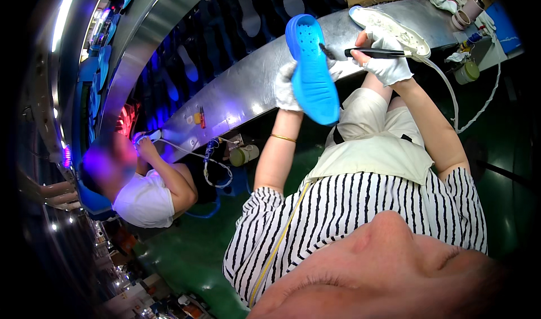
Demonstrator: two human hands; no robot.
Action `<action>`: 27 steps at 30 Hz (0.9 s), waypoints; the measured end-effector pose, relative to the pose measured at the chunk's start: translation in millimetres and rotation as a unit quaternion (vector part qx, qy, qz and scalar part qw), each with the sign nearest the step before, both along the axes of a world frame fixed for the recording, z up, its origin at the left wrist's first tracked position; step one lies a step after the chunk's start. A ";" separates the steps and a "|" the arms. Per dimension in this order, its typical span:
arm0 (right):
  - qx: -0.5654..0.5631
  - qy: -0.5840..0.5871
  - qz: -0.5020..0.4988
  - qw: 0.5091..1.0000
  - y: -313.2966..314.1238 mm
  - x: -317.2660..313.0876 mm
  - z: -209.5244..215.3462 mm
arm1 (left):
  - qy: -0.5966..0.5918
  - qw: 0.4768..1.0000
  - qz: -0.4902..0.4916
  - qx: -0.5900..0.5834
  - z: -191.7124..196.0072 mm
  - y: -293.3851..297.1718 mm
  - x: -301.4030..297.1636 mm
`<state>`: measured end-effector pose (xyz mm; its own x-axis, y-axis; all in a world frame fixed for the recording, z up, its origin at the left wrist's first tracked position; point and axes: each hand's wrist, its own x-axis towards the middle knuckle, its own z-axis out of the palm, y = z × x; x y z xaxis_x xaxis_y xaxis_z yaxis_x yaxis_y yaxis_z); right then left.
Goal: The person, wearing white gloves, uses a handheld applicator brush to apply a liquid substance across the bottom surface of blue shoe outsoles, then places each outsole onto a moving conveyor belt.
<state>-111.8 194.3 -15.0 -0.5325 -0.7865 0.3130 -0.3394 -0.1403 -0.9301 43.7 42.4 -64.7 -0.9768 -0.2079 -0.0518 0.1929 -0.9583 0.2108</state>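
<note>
Holding blue shoe sole [314, 79] w/ L grip [286, 88]; R grip [387, 61] clasping blk brush [389, 53], tip nr sole; metal desk [239, 91] adj.

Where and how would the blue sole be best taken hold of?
Probably by its left long edge around the middle, coming from the left, with the fingers behind, as the left hand holds it. The blue sole is long, its dimpled face is in view, and the black-handled tool sits on its right.
</note>
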 end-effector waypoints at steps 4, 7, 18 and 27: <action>-0.082 0.140 -0.064 0.985 -6.1 -11.5 -5.3 | 0.011 1.000 0.012 -0.020 9.8 41.9 -13.2; -0.171 0.055 -0.001 0.984 -22.8 8.7 -4.5 | -0.065 0.987 0.088 -0.118 -2.3 51.1 -17.2; -0.139 0.217 0.051 0.965 -5.9 22.6 1.8 | -0.073 0.967 0.171 -0.175 -1.3 35.1 -31.4; -0.077 0.243 0.075 0.964 4.0 32.7 5.8 | -0.080 0.973 0.171 -0.129 2.2 11.2 -31.8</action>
<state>-79.1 198.3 -9.2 -0.1774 -0.7672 0.6164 -0.6951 -0.3457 -0.6303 12.0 53.6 -62.5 -0.8316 -0.5463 -0.1002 0.4369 -0.7548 0.4892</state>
